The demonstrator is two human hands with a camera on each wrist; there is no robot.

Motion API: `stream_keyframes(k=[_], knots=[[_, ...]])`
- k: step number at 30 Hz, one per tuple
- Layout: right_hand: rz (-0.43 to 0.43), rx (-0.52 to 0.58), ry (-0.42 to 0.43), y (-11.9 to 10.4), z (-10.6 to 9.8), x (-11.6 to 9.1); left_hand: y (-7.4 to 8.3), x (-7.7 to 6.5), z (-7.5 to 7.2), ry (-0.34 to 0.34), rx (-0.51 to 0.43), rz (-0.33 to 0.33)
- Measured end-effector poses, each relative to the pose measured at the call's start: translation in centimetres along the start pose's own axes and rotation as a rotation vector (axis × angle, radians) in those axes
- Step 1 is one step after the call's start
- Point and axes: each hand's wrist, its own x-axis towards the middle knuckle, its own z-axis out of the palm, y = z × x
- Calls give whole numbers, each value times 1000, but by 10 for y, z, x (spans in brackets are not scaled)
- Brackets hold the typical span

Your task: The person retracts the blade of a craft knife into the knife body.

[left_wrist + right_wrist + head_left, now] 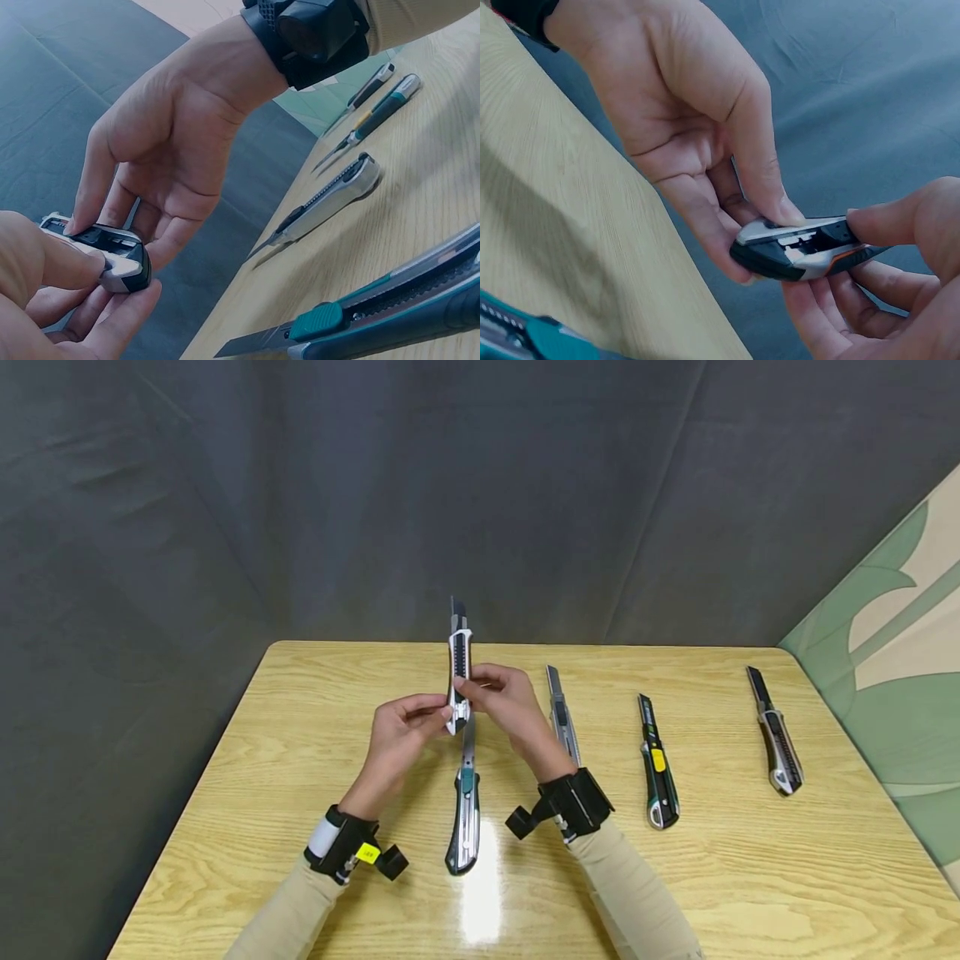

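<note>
A silver-and-black utility knife (461, 652) is held upright above the table, its dark blade pointing away from me. At its lower end, my left hand (401, 727) pinches the body between thumb and fingers. My right hand (513, 706) grips the side, its thumb lying on the black slider track. In the right wrist view, the knife's end (765, 251) shows a pale part inside an opening in the housing. Below both hands a utility knife with a teal slider (466, 818) lies on the table, its blade partly covered by the held knife.
On the wooden table (300, 760), a grey utility knife (561, 714) lies partly behind my right wrist. Further right are a black-and-green one with a yellow slider (660, 768) and a silver-and-brown one (780, 743). A dark cloth (450, 485) hangs behind.
</note>
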Motion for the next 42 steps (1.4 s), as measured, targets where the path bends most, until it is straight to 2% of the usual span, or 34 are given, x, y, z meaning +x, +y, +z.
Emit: stream_keyframes(k=[7,15,26,36,42], knots=[[16,45,-2,0,-2,0,-1,1,2,0,-12,-4],[-1,40,-5,1,-2,-2,0,-1,3,19,-2,4],[22,28,-45,1,-1,-4,0,-2,1,29,15,-14],[44,-24,-86,-23,1,-18,1,-4,0,16,14,-32],[36,8,-110,-8,-1,-11,0,-4,-1,0,-16,-41]])
